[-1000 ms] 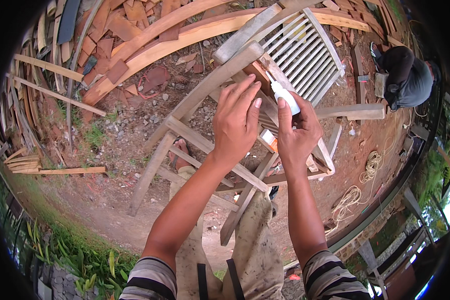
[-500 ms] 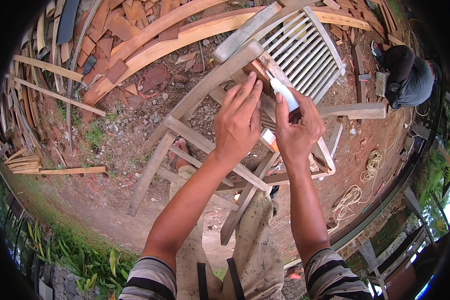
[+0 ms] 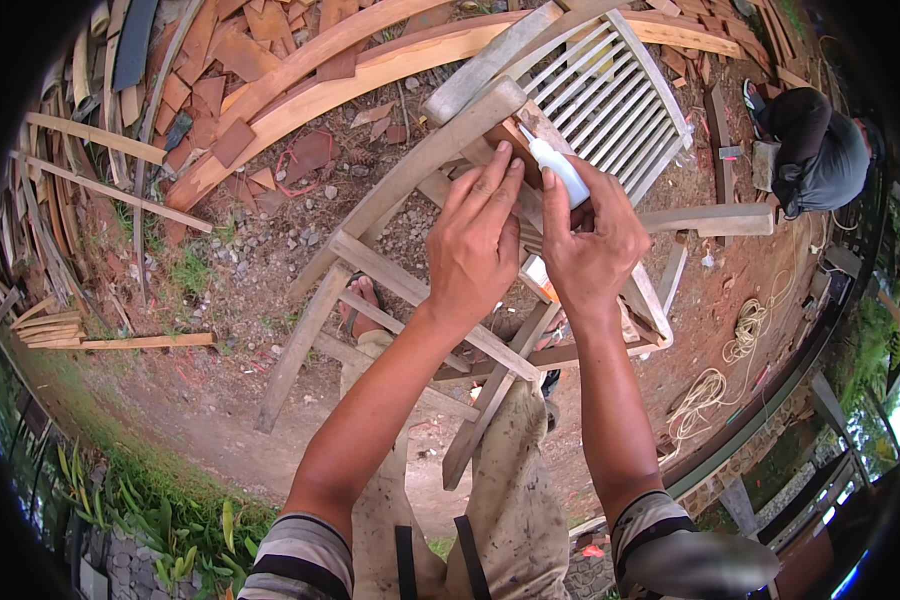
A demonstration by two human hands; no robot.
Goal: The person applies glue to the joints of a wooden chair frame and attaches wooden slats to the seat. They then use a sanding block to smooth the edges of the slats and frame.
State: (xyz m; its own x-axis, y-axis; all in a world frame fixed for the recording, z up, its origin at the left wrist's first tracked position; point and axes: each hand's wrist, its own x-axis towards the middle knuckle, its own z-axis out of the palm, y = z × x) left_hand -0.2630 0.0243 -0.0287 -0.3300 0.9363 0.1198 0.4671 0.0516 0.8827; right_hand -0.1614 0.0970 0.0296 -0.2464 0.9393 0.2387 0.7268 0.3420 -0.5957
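My right hand [image 3: 595,240] grips a small white squeeze bottle [image 3: 562,178] with a narrow nozzle. The nozzle tip points up and left, over a reddish-brown wood face [image 3: 515,135] on a weathered wooden chair frame [image 3: 410,185]. Stretched out against the frame beside that face, the fingers of my left hand [image 3: 475,240] lie close together; nothing shows in them. Below the right hand sits a small white and orange box [image 3: 540,277], partly hidden. The chair's slatted panel [image 3: 610,110] spreads beyond the bottle.
Long curved planks [image 3: 370,85] and broken brown tiles lie on the ground ahead. Stacked wood strips [image 3: 55,200] fill the left side. A person [image 3: 820,150] crouches at the far right. Coiled rope [image 3: 700,395] lies on the dirt at right, and plants [image 3: 160,510] grow at lower left.
The squeeze bottle has shifted slightly up and left in my right hand, its nozzle now nearer the top of the wood face. My left hand has hardly moved.
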